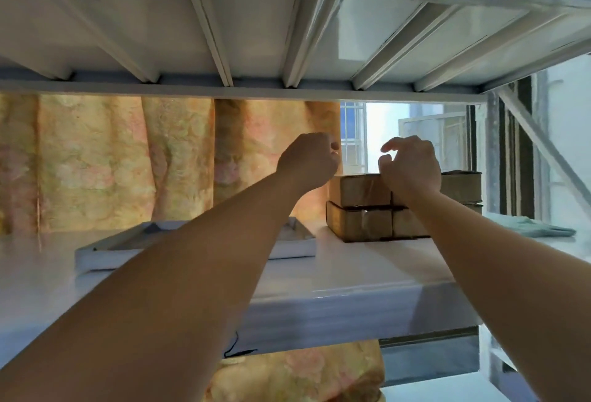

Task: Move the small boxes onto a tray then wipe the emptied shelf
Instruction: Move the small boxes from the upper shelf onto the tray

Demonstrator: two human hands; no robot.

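Observation:
Several small brown cardboard boxes (364,206) are stacked in two layers on the white shelf (351,270), right of centre. A white tray (287,249) lies on the shelf to their left, partly hidden by my left forearm. My left hand (308,161) hovers above the left end of the stack with fingers curled, holding nothing I can see. Just above the top boxes, my right hand (411,165) hangs with loosely curled fingers and holds nothing.
A light blue cloth (531,225) lies on the shelf at the far right. The underside of another shelf (256,33) hangs close overhead. A patterned curtain (128,161) and a window (383,133) are behind; a diagonal brace (543,152) stands at the right.

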